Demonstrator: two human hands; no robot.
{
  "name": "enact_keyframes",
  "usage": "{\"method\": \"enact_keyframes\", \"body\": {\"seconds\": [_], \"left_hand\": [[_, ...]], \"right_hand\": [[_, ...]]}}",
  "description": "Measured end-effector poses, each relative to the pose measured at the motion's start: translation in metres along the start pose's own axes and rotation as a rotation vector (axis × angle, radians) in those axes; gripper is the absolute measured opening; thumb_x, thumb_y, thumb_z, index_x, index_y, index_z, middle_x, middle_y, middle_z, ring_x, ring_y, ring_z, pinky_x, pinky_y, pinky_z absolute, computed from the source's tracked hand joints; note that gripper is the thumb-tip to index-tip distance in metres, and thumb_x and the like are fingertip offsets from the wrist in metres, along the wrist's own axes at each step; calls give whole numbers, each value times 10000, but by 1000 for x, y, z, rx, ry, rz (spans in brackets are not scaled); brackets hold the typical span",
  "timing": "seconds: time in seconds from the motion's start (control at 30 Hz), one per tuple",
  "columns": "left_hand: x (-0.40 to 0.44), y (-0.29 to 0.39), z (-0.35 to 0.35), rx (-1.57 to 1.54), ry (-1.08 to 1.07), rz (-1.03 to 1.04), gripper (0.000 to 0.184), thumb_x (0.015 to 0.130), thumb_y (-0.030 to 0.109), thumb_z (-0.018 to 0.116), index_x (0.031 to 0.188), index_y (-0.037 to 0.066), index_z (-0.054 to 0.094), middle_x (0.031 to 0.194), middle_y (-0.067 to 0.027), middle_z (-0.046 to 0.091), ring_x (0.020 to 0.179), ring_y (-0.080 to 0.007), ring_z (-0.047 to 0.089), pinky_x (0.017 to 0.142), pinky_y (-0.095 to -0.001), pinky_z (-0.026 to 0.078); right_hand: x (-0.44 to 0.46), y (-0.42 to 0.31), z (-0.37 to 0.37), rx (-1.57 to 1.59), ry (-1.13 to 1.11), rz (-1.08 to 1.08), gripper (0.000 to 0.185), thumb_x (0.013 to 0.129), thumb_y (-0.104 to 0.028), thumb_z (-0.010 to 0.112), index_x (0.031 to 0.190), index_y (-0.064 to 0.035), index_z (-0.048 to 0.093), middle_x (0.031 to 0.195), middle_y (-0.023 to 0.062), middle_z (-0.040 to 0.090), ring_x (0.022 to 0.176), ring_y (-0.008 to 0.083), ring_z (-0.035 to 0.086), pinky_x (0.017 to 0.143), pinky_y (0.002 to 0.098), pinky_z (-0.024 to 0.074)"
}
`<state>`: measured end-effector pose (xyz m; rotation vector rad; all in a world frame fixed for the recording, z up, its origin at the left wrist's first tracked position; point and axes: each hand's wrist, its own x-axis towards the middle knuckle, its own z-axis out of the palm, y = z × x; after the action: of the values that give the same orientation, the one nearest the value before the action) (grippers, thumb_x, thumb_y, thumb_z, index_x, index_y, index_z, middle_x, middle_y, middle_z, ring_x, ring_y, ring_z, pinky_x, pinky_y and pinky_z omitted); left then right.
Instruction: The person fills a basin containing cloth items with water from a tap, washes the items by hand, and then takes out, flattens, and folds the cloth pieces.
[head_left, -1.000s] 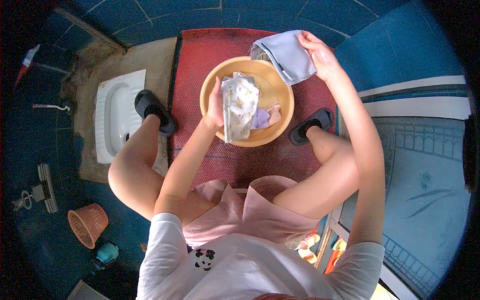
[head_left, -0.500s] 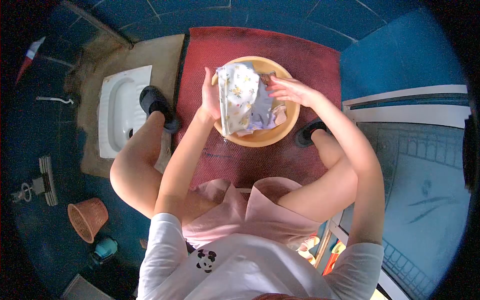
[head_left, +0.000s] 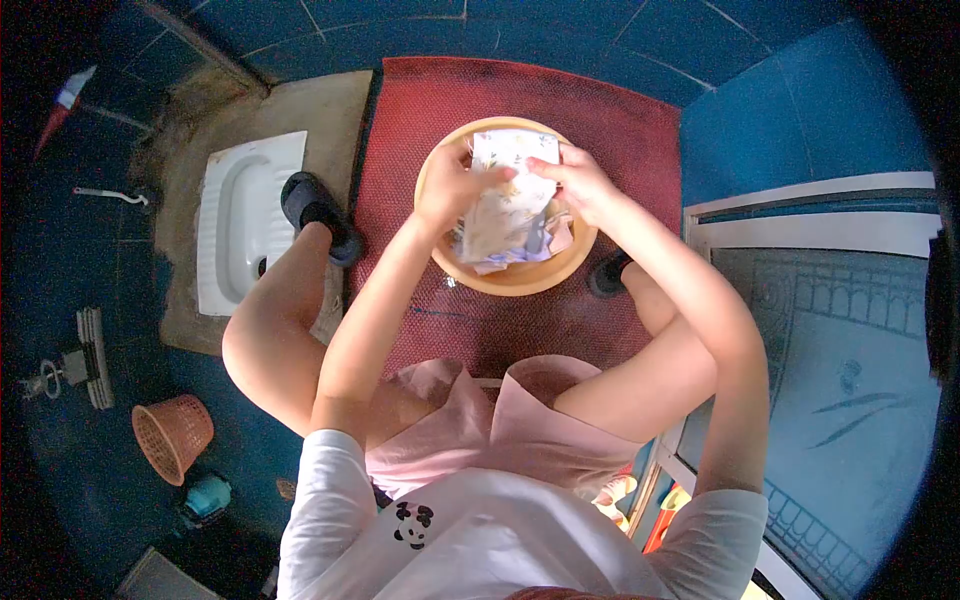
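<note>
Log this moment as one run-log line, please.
left hand: on white patterned cloth | right hand: on same cloth | cloth: above yellow basin | basin: on red mat

Patterned cloth motion-blurred at its lower part; cloths beneath partly covered. Right slipper half hidden behind the leg.

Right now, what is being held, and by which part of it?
A white patterned cloth, held near its upper end: left hand on one side, right hand on the other.
</note>
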<state>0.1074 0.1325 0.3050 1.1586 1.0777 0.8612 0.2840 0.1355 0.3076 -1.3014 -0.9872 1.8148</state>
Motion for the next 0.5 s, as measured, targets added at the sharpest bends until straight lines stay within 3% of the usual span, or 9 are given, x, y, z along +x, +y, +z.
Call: {"method": "enact_keyframes", "body": {"seconds": [0.1,0.17,0.23,0.3,0.4,0.5], "left_hand": [[3,-2,-12,-233,-65,67,255,695,35,631,937,15,551,823,-40,596,785,-133,560,706,-277,464],[-2,3,-13,-267,-57,-30,210,737,40,587,944,20,552,841,-41,596,781,-114,555,710,-258,456],[-4,7,-14,-268,-95,-9,203,781,83,543,973,17,539,862,-50,595,778,-119,559,718,-252,452],[-2,8,-19,-338,-90,-116,209,806,106,508,994,17,530,886,-59,592,777,-128,563,710,-255,455],[-3,17,-25,-351,-123,-105,223,825,127,474,1012,13,517,897,-63,588,758,-135,566,691,-256,460],[-8,25,-22,-469,-169,-178,256,791,105,528,1028,11,500,882,-60,587,739,-126,563,653,-243,463]], "right_hand": [[-6,-10,-7,-53,-48,-124,305,747,-74,581,1037,-27,497,969,68,562,861,151,546,759,283,440],[-13,-19,-7,-74,-17,-119,338,742,-60,581,1059,-14,472,983,74,553,884,154,536,780,282,428],[-17,-24,-11,-73,-70,-240,382,736,-57,586,1087,-16,440,1002,72,540,909,153,524,790,285,424],[-18,-31,-17,-68,-86,-215,409,733,-56,586,1104,-21,417,1023,73,525,932,155,512,805,289,416],[-23,-41,-19,-41,-99,-219,407,734,-46,576,1108,-24,416,1039,74,516,956,158,499,820,291,409],[-23,-41,-19,-5,-74,-224,399,739,-40,568,1107,-19,418,1038,75,517,952,158,502,824,291,407]]}}
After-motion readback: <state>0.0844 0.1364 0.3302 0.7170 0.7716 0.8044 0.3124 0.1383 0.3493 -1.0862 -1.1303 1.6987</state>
